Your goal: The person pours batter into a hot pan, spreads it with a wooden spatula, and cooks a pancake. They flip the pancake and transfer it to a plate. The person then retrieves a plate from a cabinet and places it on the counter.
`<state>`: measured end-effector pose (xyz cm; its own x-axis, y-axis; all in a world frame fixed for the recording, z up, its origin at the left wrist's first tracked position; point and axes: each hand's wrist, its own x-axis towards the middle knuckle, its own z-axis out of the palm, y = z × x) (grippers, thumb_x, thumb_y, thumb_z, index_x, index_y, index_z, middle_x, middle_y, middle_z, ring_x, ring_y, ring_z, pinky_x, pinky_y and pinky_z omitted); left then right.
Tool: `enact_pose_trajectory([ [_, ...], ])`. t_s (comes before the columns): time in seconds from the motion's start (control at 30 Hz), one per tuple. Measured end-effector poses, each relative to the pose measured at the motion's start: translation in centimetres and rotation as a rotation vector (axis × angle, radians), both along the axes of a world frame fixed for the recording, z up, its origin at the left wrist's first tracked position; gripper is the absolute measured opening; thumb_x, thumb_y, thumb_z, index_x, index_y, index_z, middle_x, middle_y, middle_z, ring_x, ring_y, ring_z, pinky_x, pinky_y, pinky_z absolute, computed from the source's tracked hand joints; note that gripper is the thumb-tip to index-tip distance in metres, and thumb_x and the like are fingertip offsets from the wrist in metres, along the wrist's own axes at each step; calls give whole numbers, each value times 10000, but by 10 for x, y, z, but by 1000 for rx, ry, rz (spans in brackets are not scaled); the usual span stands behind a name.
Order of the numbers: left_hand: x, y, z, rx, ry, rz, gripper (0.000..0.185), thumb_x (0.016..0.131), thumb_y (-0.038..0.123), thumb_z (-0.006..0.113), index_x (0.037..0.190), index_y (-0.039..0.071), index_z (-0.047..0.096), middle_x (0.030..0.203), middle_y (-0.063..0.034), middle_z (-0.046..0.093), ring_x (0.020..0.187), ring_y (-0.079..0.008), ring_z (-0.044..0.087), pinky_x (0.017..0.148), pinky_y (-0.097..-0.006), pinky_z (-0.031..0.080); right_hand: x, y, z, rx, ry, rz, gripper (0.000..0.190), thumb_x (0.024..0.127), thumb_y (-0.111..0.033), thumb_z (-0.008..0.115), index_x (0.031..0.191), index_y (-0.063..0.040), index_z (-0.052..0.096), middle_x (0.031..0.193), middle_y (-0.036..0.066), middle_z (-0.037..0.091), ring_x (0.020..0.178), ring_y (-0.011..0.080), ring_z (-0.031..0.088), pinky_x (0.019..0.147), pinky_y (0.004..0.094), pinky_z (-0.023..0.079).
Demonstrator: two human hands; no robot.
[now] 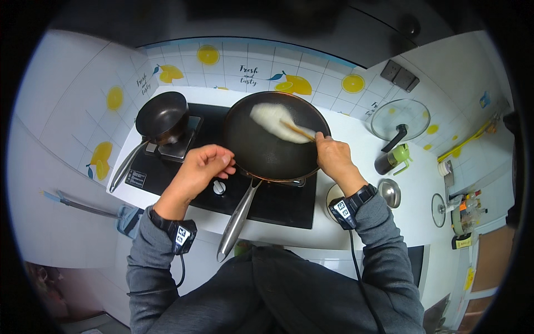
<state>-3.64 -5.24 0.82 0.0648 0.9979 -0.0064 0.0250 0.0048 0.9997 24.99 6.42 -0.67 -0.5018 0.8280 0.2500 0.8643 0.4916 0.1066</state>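
My right hand (333,152) grips a thin brown stick (296,128), which looks wooden, at the right side of a large dark frying pan (267,160). Along the stick, inside the pan, is a white, motion-blurred wad (271,119); its material cannot be made out. The pan sits on a black glass cooktop (275,208), its steel handle (240,221) pointing toward my body. My left hand (208,165) hovers by the pan's left rim with fingers loosely curled and nothing visible in them. Whether it touches the rim is unclear.
A smaller dark pan (162,119) stands on the left burner. To the right are a glass lid (400,119), a green-topped dispenser bottle (392,159), a steel bowl (389,193) and a partly covered round dish (333,196). A control knob (219,188) sits below my left hand.
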Motion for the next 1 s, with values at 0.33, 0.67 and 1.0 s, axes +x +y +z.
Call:
enact_pose_trajectory([
  [0.33, -2, -49, -18, -8, -233, 190, 198, 881, 123, 503, 717, 17, 537, 723, -86, 596, 640, -143, 602, 603, -223, 489, 47, -40, 0, -190, 842, -166, 166, 867, -164, 475, 917, -31, 560, 614, 96, 557, 556, 212, 547, 522, 338, 420],
  [0.67, -2, -44, -24, -131, -1274, -182, 358, 930, 271, 351, 614, 105, 389, 538, -2, 348, 460, -114, 344, 399, -241, 311, 50, -84, -28, -568, 1539, -250, 168, 903, -154, 454, 935, -27, 561, 537, -52, 418, 411, 17, 313, 377, 162, 229],
  [1.0, 4, -42, -29, -200, -1294, -129, 346, 915, 237, 409, 593, 114, 383, 512, 18, 336, 435, -89, 329, 380, -221, 294, 56, -94, -32, -565, 1576, -247, 165, 900, -158, 465, 937, -27, 559, 523, -53, 414, 389, 16, 307, 355, 163, 221],
])
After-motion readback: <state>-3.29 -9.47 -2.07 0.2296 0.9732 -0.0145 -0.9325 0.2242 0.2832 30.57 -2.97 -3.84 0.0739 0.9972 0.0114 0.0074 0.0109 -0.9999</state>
